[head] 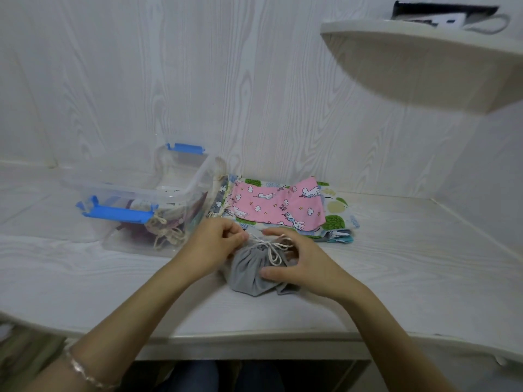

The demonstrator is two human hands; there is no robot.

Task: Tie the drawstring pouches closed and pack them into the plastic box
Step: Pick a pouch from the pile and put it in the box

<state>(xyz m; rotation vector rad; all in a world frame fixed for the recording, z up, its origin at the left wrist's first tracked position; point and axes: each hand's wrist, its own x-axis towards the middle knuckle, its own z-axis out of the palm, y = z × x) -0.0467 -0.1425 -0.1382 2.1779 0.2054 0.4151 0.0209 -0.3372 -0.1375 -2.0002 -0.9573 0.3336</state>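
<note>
A grey drawstring pouch (252,271) lies bunched on the white table between my hands, its white cord (268,247) looped over the gathered mouth. My left hand (215,244) pinches one end of the cord at the pouch's left. My right hand (297,263) curls around the pouch's right side, thumb on the fabric and fingers by the cord. A clear plastic box (169,190) with blue latches stands to the left and holds several tied pouches. A stack of flat pouches, topped by a pink unicorn one (277,203), lies behind my hands.
The table's front edge (254,335) runs just below my forearms. White wood-grain walls close in the back and right. A rounded white shelf (424,60) juts out at the upper right with a dark object on it.
</note>
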